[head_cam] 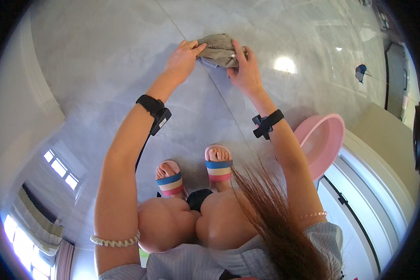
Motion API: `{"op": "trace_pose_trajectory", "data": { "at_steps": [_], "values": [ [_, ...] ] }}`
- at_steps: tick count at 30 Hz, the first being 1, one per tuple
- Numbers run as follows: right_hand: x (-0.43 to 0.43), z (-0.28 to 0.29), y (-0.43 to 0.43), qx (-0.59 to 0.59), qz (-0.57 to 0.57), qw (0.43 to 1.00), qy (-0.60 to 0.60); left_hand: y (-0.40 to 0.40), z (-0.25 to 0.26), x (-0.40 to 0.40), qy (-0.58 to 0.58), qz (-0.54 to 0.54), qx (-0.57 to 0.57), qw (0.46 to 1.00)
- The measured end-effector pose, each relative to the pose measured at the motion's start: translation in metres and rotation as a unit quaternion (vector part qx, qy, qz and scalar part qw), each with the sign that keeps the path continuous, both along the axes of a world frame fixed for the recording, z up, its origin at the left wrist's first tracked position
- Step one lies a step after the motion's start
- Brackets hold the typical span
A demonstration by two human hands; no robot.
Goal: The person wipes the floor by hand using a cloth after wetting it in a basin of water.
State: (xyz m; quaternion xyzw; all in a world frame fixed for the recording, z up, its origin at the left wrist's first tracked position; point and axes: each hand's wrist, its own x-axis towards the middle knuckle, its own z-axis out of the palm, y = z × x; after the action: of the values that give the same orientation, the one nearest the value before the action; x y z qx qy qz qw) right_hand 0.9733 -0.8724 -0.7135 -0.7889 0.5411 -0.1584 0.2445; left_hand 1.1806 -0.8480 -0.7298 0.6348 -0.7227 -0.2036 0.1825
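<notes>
A bunched grey-brown cloth lies against the glossy grey tiled floor, near the top middle of the head view. My left hand grips its left end between thumb and fingers. At its right end, the fingers and thumb of my right hand are closed around the cloth. A bluish edge of fabric shows beneath the cloth. Each wrist wears a black strap with a small device.
A pink plastic basin is tipped up to the right, beside a white-framed door. My slippered feet are below my hands. Farther right is a blue object with a thin handle. A pale wall borders the left.
</notes>
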Motion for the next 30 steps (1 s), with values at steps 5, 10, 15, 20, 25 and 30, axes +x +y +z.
{"op": "trace_pose_trajectory", "data": {
  "at_steps": [5,10,15,20,25,30],
  "values": [
    [-0.017,-0.001,0.016,-0.004,-0.056,0.997,-0.054,0.016,-0.003,-0.007,0.01,-0.014,0.035,0.999],
    [-0.026,-0.012,0.041,-0.034,-0.021,0.986,0.161,0.027,0.001,-0.017,-0.007,-0.027,0.07,0.997],
    [-0.004,-0.01,0.086,0.023,-0.098,0.99,0.096,0.059,-0.003,-0.034,0.0,0.036,0.082,0.996],
    [0.011,-0.01,0.103,0.036,-0.174,0.983,0.041,0.084,0.0,-0.065,0.1,0.121,0.129,0.979],
    [0.015,-0.012,0.089,0.263,-0.295,0.868,-0.3,0.081,-0.001,-0.065,0.189,0.111,0.156,0.963],
    [0.036,-0.006,0.077,0.277,-0.334,0.848,-0.305,0.089,-0.015,-0.062,0.367,0.147,0.293,0.871]
  ]
}}
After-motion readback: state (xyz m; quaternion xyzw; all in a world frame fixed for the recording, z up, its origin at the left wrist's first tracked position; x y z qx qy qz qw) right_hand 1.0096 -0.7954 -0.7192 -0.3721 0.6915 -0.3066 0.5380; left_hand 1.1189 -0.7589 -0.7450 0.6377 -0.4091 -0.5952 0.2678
